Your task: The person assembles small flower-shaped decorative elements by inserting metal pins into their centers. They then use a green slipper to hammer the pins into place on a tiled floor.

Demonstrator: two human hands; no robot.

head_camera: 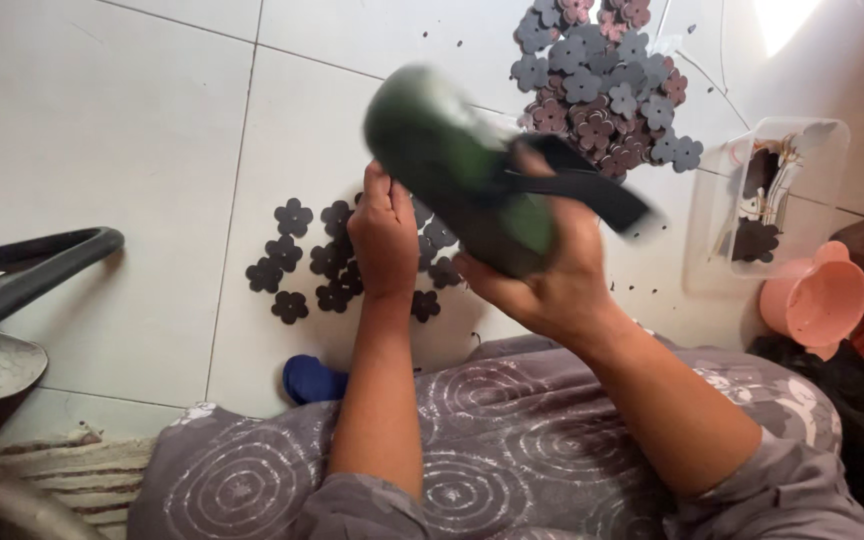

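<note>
1. Both hands are holding one green sandal sole (452,165) above the white tiled floor (102,120), out in front of the person's lap; the sole is blurred, so fine detail is not readable.
2. The sole's long axis is running on a diagonal, from its rounded end at the upper left down to the end nearest the right hand at the lower right.
3. The left hand (384,235) is gripping the sole from below near the upper-left half, fingers curled up onto its edge.
4. The right hand (542,275) is cupping the lower-right end from beneath, thumb lying over the top; it is also pressing on the black strap (592,190), which is sticking out to the right past the sole.
5. The hands are sitting close together, both clamped on the sole, the right one being nearer the strap.
6. Dark flower-shaped cutouts (302,260) are lying on the floor directly beneath the sole, and a bigger heap (602,85) is lying further off, up and to the right.
</note>
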